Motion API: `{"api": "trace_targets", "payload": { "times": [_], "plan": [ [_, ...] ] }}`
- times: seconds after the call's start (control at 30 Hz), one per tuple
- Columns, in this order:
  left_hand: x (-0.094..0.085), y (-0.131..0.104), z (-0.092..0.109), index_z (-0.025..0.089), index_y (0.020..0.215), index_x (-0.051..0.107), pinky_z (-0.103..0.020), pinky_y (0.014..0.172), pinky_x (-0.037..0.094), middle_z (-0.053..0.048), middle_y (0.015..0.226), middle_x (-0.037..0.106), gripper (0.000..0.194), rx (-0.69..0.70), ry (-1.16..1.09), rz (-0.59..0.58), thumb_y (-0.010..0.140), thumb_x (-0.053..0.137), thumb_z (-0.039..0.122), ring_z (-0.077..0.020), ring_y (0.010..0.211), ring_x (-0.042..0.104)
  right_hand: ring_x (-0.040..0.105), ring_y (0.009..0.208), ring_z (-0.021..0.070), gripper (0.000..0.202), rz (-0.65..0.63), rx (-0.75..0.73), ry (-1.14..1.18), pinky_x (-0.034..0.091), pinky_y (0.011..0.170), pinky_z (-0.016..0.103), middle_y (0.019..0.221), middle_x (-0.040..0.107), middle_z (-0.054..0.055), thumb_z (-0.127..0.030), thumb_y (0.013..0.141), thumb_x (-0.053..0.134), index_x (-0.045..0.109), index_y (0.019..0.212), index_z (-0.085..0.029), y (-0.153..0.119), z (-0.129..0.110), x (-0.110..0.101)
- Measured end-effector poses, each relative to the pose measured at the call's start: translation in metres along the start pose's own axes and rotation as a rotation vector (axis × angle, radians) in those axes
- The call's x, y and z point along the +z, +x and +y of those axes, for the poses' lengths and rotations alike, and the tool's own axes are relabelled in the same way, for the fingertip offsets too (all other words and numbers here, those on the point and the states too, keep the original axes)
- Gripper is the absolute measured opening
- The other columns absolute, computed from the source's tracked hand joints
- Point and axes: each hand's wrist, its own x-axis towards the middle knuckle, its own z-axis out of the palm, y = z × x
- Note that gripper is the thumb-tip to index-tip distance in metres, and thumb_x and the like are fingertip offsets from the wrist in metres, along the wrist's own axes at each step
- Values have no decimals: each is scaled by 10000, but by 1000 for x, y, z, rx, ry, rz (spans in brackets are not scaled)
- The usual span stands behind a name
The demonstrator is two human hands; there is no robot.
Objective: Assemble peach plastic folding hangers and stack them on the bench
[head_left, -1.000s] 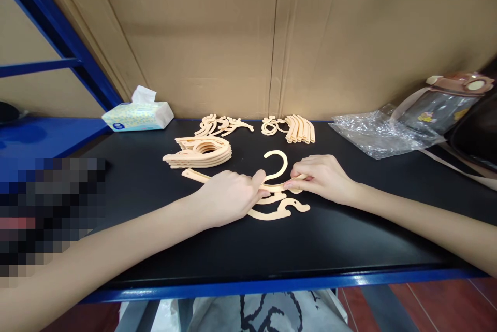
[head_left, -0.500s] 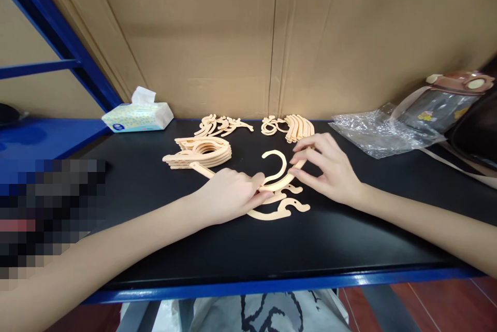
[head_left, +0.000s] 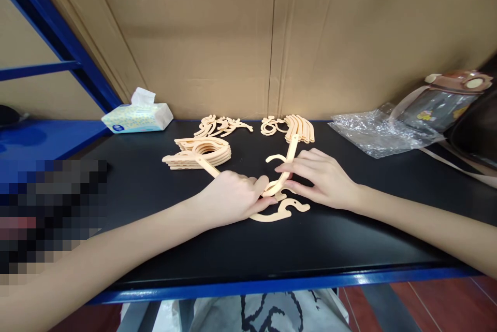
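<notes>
One tall cardboard wall (head_left: 194, 37) closed off the back of what I saw from my remote seat, and the black table (head_left: 272, 254) ran up to it. Its right end carried a drink bottle (head_left: 446, 106) and a crumpled plastic bag (head_left: 373, 132), its far left a tissue pack (head_left: 137, 117), all set aside, I judged, so as not to crowd the hands. One stack of hangers (head_left: 219, 157) sat left of centre, piled flat probably for tidiness. The left hand (head_left: 238, 195) lay palm down, thumb and forefinger pinching the middle of a hanger (head_left: 280, 183), apparently to steady it. The right hand (head_left: 324, 179) came in sideways, wrist low, fingers and thumb gripping one bar, which pointed up and away; the other bar slanted out beyond the left knuckles. That hanger was above the table's middle, its hook (head_left: 276, 157) facing the wall. Behind lay a bundle of bars (head_left: 301, 129), kept together by shape, I supposed; smaller curved pieces (head_left: 269, 218) lay below the hands.
</notes>
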Motion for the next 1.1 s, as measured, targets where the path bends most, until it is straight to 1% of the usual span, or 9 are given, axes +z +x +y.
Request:
{"api": "trace_targets", "payload": {
  "times": [0.1, 0.2, 0.27, 0.37, 0.53, 0.7, 0.8, 0.97, 1.1],
  "plan": [
    [-3, 1, -1, 156, 780, 500, -251, 458, 289, -9, 562, 564, 423, 38, -15, 36, 1004, 253, 418, -145, 471, 530, 565, 781, 168, 241, 1, 120, 120, 394, 733, 308, 844, 678, 35, -377, 937, 467, 616, 973, -191, 2, 2, -1],
    [-6, 3, -2, 158, 776, 499, -249, 502, 320, -19, 637, 564, 366, 53, -24, 36, 1001, 300, 368, -152, 578, 531, 545, 719, 148, 247, 64, 353, 319, 413, 690, 282, 782, 627, 12, -399, 936, 454, 592, 864, -207, 3, 8, 0],
    [-7, 4, -2, 154, 793, 508, -256, 550, 358, -36, 705, 577, 329, 60, -32, 27, 995, 326, 339, -173, 678, 540, 509, 662, 132, 217, 130, 505, 416, 401, 620, 258, 736, 572, -8, -399, 920, 478, 574, 862, -212, 2, 15, 3],
    [-8, 4, -3, 142, 875, 543, -284, 649, 413, -62, 813, 593, 266, 59, -36, 21, 980, 340, 278, -200, 799, 532, 489, 667, 127, 130, 207, 595, 490, 398, 608, 252, 759, 534, -17, -334, 905, 493, 552, 942, -225, 0, 26, 9],
    [-8, 4, -4, 124, 998, 544, -302, 709, 438, -67, 891, 582, 199, 37, -53, 62, 931, 366, 182, -201, 838, 515, 510, 715, 135, 106, 216, 561, 480, 410, 635, 262, 865, 548, 8, -230, 906, 438, 514, 980, -231, -1, 30, 13],
    [-2, 4, -8, 139, 977, 501, -263, 645, 423, -43, 917, 593, 159, -53, -174, 153, 937, 347, 131, -164, 789, 539, 524, 784, 149, 189, 101, 399, 356, 410, 721, 289, 874, 546, 18, -95, 883, 375, 511, 832, -215, 0, 23, 9],
    [-1, 4, -10, 156, 917, 493, -252, 631, 417, -24, 868, 592, 160, -75, -231, 159, 954, 338, 147, -150, 751, 546, 534, 841, 159, 249, 32, 334, 318, 410, 764, 303, 908, 561, 23, -43, 858, 356, 511, 757, -210, 0, 21, 7],
    [-3, 4, -9, 157, 1017, 485, -263, 677, 431, -43, 944, 599, 191, -51, -255, 144, 929, 326, 97, -162, 811, 551, 552, 892, 158, 291, 17, 353, 304, 421, 810, 304, 937, 585, 16, -2, 833, 357, 546, 759, -210, -1, 23, 10],
    [-5, 3, -8, 146, 1037, 503, -282, 736, 440, -61, 1004, 600, 178, 14, -297, 144, 946, 351, 158, -179, 893, 540, 564, 895, 161, 289, 36, 393, 281, 432, 828, 311, 925, 589, 16, -20, 847, 372, 573, 773, -214, -2, 30, 15]
  ]
}}
